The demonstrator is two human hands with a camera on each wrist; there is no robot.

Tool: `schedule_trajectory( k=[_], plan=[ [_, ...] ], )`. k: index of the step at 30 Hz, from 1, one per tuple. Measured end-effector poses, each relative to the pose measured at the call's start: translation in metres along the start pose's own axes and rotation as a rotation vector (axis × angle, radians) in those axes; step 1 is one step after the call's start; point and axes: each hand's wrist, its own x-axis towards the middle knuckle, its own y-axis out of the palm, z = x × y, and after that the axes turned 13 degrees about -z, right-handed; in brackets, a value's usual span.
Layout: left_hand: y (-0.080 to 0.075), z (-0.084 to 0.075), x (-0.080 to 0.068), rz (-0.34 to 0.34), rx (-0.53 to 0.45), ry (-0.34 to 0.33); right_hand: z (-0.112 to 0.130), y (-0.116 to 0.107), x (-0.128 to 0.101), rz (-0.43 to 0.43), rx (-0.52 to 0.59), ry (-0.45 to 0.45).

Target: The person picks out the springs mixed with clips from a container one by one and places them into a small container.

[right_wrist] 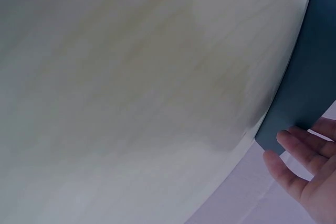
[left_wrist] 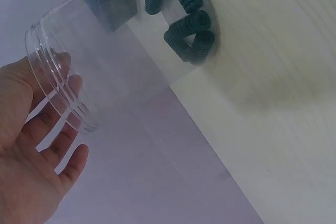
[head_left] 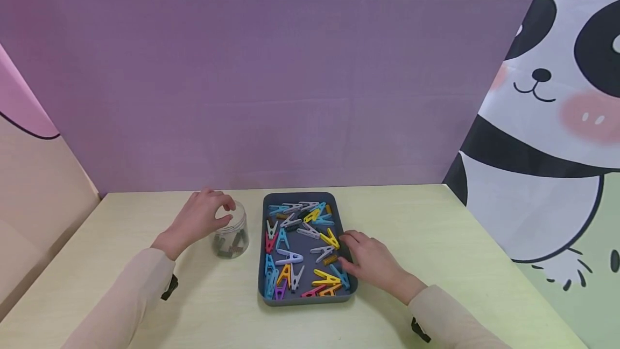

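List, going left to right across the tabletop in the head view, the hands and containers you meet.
Left hand → clear jar → grey tray of clothes pegs → right hand.

A pale yellow-green bench (head_left: 436,241) with a faint wood grain carries two things. A clear plastic jar (head_left: 232,236) stands upright on it, left of centre, with dark coiled springs (left_wrist: 190,30) at its bottom. Just beside the jar to its right lies a dark grey rectangular plastic tray (head_left: 265,241), flat on the bench, holding a heap of coloured plastic clothes pegs (head_left: 300,246).
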Motion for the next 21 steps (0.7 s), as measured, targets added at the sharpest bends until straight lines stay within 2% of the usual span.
schedule_trajectory(
  k=[9,21],
  plan=[
    [0.0,-0.012,0.005,-0.015,0.001,0.014,0.0,-0.001,0.0,0.01,0.004,0.011],
    [0.001,-0.036,0.011,-0.03,0.019,0.048,-0.002,0.001,0.0,0.019,0.03,0.02]
  ],
)
